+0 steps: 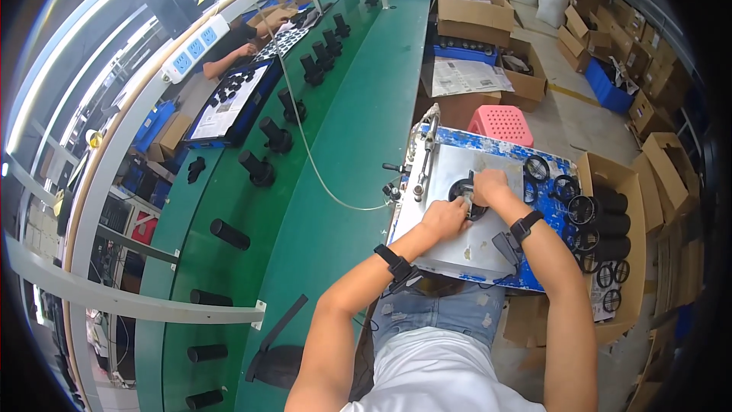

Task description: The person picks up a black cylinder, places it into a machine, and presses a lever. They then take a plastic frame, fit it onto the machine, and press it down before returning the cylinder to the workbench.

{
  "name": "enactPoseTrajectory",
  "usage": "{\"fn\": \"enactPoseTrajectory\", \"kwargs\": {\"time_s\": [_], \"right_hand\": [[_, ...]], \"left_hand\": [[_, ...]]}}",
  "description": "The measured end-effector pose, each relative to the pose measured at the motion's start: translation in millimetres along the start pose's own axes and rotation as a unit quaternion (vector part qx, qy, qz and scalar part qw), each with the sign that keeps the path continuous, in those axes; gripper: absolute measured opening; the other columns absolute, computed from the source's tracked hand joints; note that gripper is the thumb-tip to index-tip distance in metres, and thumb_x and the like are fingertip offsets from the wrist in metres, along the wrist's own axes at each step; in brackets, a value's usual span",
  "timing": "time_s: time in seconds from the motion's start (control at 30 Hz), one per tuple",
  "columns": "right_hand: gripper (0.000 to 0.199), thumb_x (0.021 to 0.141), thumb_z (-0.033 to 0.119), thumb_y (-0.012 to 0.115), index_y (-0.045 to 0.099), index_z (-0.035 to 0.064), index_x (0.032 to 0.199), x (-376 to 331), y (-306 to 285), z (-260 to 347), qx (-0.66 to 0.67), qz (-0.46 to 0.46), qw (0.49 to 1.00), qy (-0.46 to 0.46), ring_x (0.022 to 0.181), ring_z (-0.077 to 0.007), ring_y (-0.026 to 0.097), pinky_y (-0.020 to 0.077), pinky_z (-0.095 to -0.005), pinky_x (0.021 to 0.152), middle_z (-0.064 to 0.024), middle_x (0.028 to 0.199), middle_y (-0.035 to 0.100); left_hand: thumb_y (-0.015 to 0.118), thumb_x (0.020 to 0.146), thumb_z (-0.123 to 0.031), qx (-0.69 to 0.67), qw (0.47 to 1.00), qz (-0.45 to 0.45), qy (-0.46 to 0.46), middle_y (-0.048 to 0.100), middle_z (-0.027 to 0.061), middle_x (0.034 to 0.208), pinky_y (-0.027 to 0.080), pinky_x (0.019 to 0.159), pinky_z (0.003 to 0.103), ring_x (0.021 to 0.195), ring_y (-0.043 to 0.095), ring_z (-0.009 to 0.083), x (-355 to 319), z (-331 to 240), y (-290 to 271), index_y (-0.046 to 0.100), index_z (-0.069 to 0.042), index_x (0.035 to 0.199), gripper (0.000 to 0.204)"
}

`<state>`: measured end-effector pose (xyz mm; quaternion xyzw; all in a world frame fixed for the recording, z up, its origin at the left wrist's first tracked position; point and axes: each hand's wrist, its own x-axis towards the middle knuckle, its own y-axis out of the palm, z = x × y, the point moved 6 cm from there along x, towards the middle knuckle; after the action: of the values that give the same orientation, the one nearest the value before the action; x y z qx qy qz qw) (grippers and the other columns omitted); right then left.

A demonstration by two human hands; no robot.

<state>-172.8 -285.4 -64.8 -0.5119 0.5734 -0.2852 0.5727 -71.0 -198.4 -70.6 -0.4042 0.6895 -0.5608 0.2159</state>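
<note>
Both hands work at a round black part (460, 188) on a bare metal plate (488, 156). From the lower left, my left hand (446, 219) closes its fingers on the part's near rim. My right hand (490, 185) is closed over its far right side, thumb and fingers bent down onto it. Something small and pale shows in the middle of the part, too covered to name. Left of the hands, a metal clamp-like fixture (428, 156) stands on the plate's edge. Black rings with crossbars (537, 168) lie to the right on the worn blue tabletop (557, 278).
A cardboard box (640, 191) beside the table holds black cylinders (610, 225) and rings. Left runs a green conveyor (335, 152) carrying several upright and lying black parts. A thin hose (313, 156) droops across it. A pink stool (499, 126) stands beyond. Another person's hand (245, 49) works across the line.
</note>
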Motion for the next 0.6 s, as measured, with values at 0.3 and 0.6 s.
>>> {"fn": "enactPoseTrajectory", "kwargs": {"time_s": [0.3, 0.6], "right_hand": [[0.058, 0.071, 0.061, 0.065, 0.073, 0.0057, 0.087, 7, -8, 14, -0.094, -0.047, 0.986, -0.129, 0.083, -0.0333, 0.069, 0.0542, -0.0438, 0.074, -0.0194, 0.088, 0.070], [0.054, 0.069, 0.044, 0.072, 0.060, -0.0085, 0.076, 21, 6, -15, -0.008, -0.053, 0.981, -0.184, 0.081, -0.0437, 0.062, 0.0496, -0.0491, 0.070, -0.0296, 0.080, 0.062]], "left_hand": [[0.058, 0.088, -0.043, -0.072, 0.993, -0.010, 0.090, 0.060, 0.0065, 0.117, 0.053, 0.059, 0.045, 0.069, 0.065, 0.0329, -11, 25, 8, 0.058, -0.010, 0.109, 0.038], [0.066, 0.080, -0.048, -0.074, 0.986, -0.111, 0.096, 0.064, 0.0044, 0.095, 0.053, 0.062, 0.043, 0.078, 0.066, 0.0282, 7, 21, 33, 0.064, -0.011, 0.092, 0.039]]}}
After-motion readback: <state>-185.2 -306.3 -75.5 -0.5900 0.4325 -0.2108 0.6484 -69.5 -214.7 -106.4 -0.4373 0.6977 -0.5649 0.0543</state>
